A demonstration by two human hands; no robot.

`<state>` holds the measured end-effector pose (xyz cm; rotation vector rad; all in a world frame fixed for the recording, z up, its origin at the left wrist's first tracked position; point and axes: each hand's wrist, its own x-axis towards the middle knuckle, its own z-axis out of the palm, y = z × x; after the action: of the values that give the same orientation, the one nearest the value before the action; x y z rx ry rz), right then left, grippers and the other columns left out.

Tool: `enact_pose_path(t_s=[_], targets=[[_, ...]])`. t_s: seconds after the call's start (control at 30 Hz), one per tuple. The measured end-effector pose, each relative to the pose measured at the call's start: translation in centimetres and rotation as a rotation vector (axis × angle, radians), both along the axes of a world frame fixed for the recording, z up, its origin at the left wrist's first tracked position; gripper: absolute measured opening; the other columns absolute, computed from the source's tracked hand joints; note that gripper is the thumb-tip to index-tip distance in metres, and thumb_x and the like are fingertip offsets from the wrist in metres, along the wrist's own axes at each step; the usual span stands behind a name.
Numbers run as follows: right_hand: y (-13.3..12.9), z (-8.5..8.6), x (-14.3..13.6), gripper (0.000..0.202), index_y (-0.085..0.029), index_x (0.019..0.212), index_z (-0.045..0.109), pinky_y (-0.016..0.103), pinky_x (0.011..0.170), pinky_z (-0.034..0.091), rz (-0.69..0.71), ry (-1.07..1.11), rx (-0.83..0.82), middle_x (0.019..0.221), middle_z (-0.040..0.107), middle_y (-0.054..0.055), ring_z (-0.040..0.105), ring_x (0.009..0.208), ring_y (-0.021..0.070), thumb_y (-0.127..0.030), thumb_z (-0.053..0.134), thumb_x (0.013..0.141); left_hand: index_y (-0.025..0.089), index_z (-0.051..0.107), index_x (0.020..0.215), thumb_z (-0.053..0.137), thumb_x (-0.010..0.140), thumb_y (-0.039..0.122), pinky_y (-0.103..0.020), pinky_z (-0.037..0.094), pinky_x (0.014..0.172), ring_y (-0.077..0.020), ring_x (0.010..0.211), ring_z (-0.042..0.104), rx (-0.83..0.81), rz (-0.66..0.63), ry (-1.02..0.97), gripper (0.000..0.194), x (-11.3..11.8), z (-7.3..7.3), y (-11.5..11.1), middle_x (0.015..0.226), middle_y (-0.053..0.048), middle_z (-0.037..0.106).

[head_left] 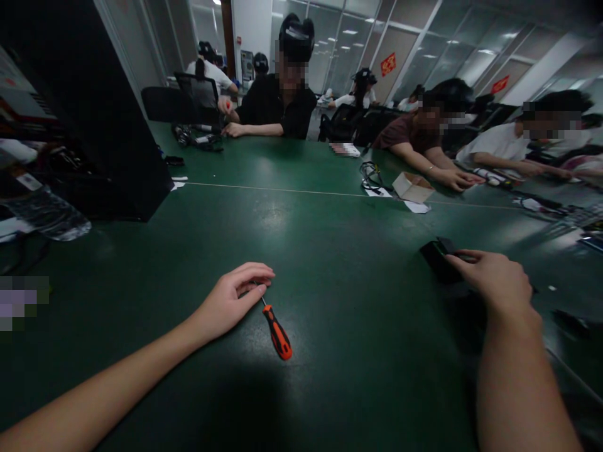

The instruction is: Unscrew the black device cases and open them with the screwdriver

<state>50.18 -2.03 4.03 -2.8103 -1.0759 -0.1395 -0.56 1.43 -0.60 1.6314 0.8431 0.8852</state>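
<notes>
A screwdriver [277, 333] with an orange and black handle lies on the green table, its handle pointing toward me. My left hand [235, 294] rests beside its metal shaft, fingers loosely curved and apart from the thumb. The thumb lies over the shaft, and the tip is mostly hidden by the hand. Off to the right, my right hand [494, 279] grips a small black box-like object [440, 260] between thumb and fingers. The lower side of that object is dark and hard to make out.
A tall black panel [108, 125] stands at the left, beside plastic-wrapped items [47, 210]. Across the green table [330, 251] are a small open carton [412, 186], cables [372, 176] and a taut string [282, 188]. Several people sit around. A dark object [571, 323] lies at the right.
</notes>
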Motion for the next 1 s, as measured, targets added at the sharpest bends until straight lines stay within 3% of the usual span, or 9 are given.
enact_pose_path(t_s=[0.23, 0.47, 0.63, 0.7, 0.77, 0.87, 0.93, 1.0], targets=[[-0.5, 0.8, -0.6, 0.058, -0.024, 0.117, 0.079, 0.041, 0.056, 0.045, 0.013, 0.008, -0.022, 0.108, 0.075, 0.021, 0.068, 0.077, 0.0358, -0.063, 0.059, 0.078, 0.022, 0.077, 0.109, 0.064, 0.091, 0.026, -0.037, 0.055, 0.099, -0.0239, 0.108, 0.066, 0.032, -0.015, 0.022, 0.023, -0.1, -0.2, 0.1, 0.124, -0.012, 0.065], [-0.5, 0.6, -0.9, 0.047, -0.026, 0.108, 0.081, 0.042, 0.055, 0.046, 0.044, -0.001, -0.057, 0.092, 0.074, 0.021, 0.068, 0.069, 0.0349, -0.056, 0.063, 0.077, 0.022, 0.078, 0.106, 0.065, 0.090, 0.026, -0.037, 0.055, 0.098, -0.0245, 0.108, 0.066, 0.029, -0.002, 0.026, 0.022, 0.0, 0.2, 0.0, 0.122, -0.012, 0.067], [0.2, 1.6, -1.0, 0.050, -0.020, 0.116, 0.078, 0.043, 0.060, 0.046, 0.072, -0.041, -0.072, 0.097, 0.074, 0.024, 0.069, 0.079, 0.0379, -0.053, 0.051, 0.090, 0.022, 0.079, 0.102, 0.066, 0.089, 0.026, -0.036, 0.055, 0.096, -0.0254, 0.108, 0.065, 0.041, 0.008, 0.035, 0.019, 0.0, 0.3, 0.1, 0.118, -0.011, 0.069], [1.1, 3.2, -0.6, 0.048, -0.016, 0.115, 0.077, 0.043, 0.069, 0.045, 0.152, -0.091, -0.041, 0.103, 0.073, 0.024, 0.068, 0.089, 0.0357, -0.048, 0.047, 0.094, 0.022, 0.079, 0.102, 0.065, 0.089, 0.026, -0.035, 0.055, 0.095, -0.0250, 0.108, 0.065, 0.047, 0.005, 0.048, 0.019, -0.1, 0.1, 0.1, 0.118, -0.011, 0.069], [2.3, 5.2, 0.2, 0.044, -0.013, 0.109, 0.077, 0.040, 0.077, 0.043, 0.322, -0.163, 0.047, 0.109, 0.072, 0.023, 0.066, 0.096, 0.0314, -0.044, 0.048, 0.096, 0.022, 0.078, 0.103, 0.063, 0.091, 0.026, -0.035, 0.055, 0.096, -0.0247, 0.109, 0.065, 0.054, -0.002, 0.061, 0.020, -0.1, -0.1, 0.2, 0.119, -0.011, 0.068], [4.5, 6.9, 1.4, 0.032, -0.015, 0.093, 0.073, 0.036, 0.079, 0.040, 0.569, -0.186, 0.231, 0.099, 0.072, 0.019, 0.063, 0.089, 0.0242, -0.038, 0.051, 0.096, 0.023, 0.077, 0.105, 0.061, 0.093, 0.027, -0.036, 0.054, 0.097, -0.0248, 0.109, 0.065, 0.062, -0.013, 0.074, 0.020, -0.2, -0.3, 0.3, 0.121, -0.011, 0.067], [5.7, 6.2, 1.9, 0.027, -0.020, 0.078, 0.067, 0.033, 0.074, 0.038, 0.617, -0.132, 0.273, 0.084, 0.069, 0.012, 0.059, 0.078, 0.0204, -0.037, 0.053, 0.094, 0.023, 0.077, 0.105, 0.061, 0.093, 0.027, -0.036, 0.054, 0.097, -0.0248, 0.108, 0.066, 0.064, -0.018, 0.077, 0.020, -0.2, -0.3, 0.3, 0.121, -0.011, 0.067], [6.6, 3.9, 1.9, 0.034, -0.024, 0.063, 0.056, 0.032, 0.069, 0.037, 0.632, -0.090, 0.244, 0.069, 0.062, 0.006, 0.054, 0.067, 0.0180, -0.038, 0.054, 0.093, 0.023, 0.077, 0.104, 0.061, 0.093, 0.027, -0.035, 0.055, 0.095, -0.0246, 0.107, 0.066, 0.070, -0.017, 0.077, 0.020, -0.2, -0.3, 0.3, 0.120, -0.011, 0.067]])
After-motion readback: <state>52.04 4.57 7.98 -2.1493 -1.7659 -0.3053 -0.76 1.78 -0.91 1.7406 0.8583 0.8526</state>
